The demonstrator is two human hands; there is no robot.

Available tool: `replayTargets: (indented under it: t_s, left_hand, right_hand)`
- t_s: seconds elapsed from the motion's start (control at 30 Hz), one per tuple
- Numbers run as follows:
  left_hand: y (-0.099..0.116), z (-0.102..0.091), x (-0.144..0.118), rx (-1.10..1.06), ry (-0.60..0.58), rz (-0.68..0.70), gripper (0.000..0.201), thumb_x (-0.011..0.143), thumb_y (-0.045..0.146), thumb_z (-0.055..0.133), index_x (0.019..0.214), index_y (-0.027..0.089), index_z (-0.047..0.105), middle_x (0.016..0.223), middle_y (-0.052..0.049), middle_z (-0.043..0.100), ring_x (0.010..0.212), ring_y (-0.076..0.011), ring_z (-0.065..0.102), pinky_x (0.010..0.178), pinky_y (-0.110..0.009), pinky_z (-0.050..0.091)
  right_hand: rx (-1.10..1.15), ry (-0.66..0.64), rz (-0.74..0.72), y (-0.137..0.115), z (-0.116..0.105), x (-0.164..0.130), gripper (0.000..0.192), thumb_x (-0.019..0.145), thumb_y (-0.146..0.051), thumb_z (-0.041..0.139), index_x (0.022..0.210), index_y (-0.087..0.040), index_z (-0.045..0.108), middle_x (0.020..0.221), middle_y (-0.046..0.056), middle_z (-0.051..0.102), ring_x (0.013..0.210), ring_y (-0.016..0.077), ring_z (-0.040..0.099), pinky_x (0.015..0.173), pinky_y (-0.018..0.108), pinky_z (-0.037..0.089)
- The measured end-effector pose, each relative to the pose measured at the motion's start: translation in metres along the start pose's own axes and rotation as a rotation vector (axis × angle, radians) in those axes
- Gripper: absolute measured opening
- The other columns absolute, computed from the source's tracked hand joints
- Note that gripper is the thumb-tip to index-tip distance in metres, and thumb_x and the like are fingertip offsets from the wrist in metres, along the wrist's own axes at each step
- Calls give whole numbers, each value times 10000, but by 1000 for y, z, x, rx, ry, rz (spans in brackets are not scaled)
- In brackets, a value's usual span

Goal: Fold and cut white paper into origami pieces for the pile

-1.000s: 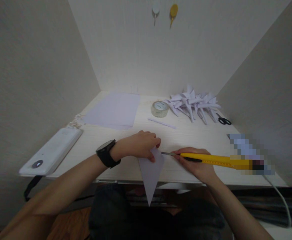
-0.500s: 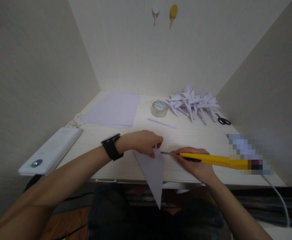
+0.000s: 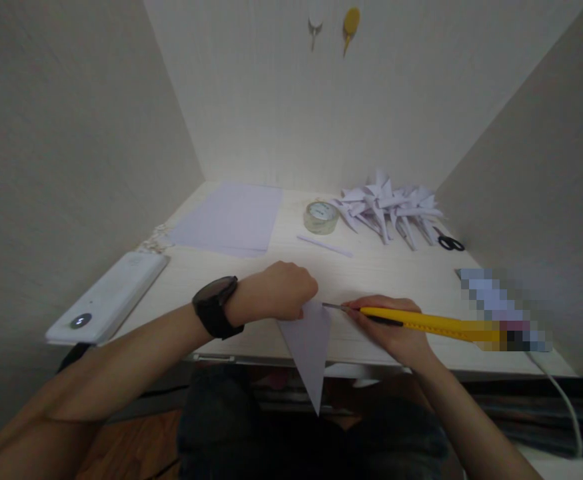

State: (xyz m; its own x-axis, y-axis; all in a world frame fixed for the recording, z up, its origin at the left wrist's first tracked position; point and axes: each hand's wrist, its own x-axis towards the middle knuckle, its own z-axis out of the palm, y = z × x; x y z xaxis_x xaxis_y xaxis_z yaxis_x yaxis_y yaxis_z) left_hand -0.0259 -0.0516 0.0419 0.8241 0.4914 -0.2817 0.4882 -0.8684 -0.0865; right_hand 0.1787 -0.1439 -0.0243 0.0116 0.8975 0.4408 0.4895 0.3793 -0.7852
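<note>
The left hand (image 3: 278, 291), a black watch (image 3: 216, 307) on its wrist, is curled with its fingers pressing the upper corner of a folded paper triangle (image 3: 310, 343) onto the front edge of the desk (image 3: 371, 270). The triangle's long point hangs down past the desk edge, over the person's lap. The right hand (image 3: 394, 327) is closed around a yellow utility knife (image 3: 421, 321), held nearly level; its extended blade tip meets the triangle's upper right corner, just beside the left hand's fingers.

Farther back on the desk lie a narrow paper strip (image 3: 324, 245), a roll of clear tape (image 3: 321, 217), and a stack of flat paper sheets (image 3: 231, 217) to the left. A heap of folded paper pieces (image 3: 388, 207) sits at the rear right, with black scissors (image 3: 448, 242) just beside it. A white device (image 3: 111, 297) with a lit button rests at the desk's left edge.
</note>
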Motion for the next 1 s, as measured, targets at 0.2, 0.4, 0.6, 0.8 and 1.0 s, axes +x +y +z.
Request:
replayTargets:
  t_s: [0.2, 0.4, 0.6, 0.8, 1.0]
  left_hand:
    - [-2, 2, 4, 11, -26, 0, 265, 807, 314, 680, 983, 115, 687, 980, -164, 704, 845, -270, 669, 692, -356, 506]
    - [-7, -2, 6, -42, -64, 5, 320, 800, 350, 673, 1018, 116, 685, 1090, -178, 671, 941, -277, 638, 750, -363, 505]
    - [-9, -2, 7, -111, -97, 15, 409, 767, 429, 709, 1040, 126, 673, 1115, -180, 648, 907, -289, 637, 721, -372, 502]
    - [-5, -4, 4, -107, -82, -7, 352, 791, 341, 687, 1066, 125, 641, 1061, -169, 683, 915, -268, 644, 766, -358, 493]
    - [0, -3, 0, -95, -58, -34, 273, 803, 301, 664, 1009, 124, 648, 978, -163, 702, 880, -277, 664, 730, -363, 501]
  right_hand:
    - [14, 1, -3, 0, 0, 1, 58, 780, -263, 736, 755, -218, 764, 767, 28, 779, 647, 171, 731, 599, 219, 604]
    - [35, -18, 9, 1, 0, 0, 67, 788, -275, 728, 766, -220, 761, 794, 35, 783, 678, 185, 739, 619, 240, 613]
    - [30, -20, 25, 1, -1, 0, 83, 787, -295, 721, 764, -224, 758, 785, 40, 782, 669, 201, 739, 619, 269, 624]
    - [23, -27, 9, 1, -1, 0, 77, 790, -287, 721, 769, -223, 759, 784, 35, 782, 666, 191, 738, 622, 254, 621]
    - [14, -18, -15, 1, -1, -1, 73, 789, -281, 722, 767, -222, 759, 769, 33, 779, 652, 186, 735, 606, 249, 615]
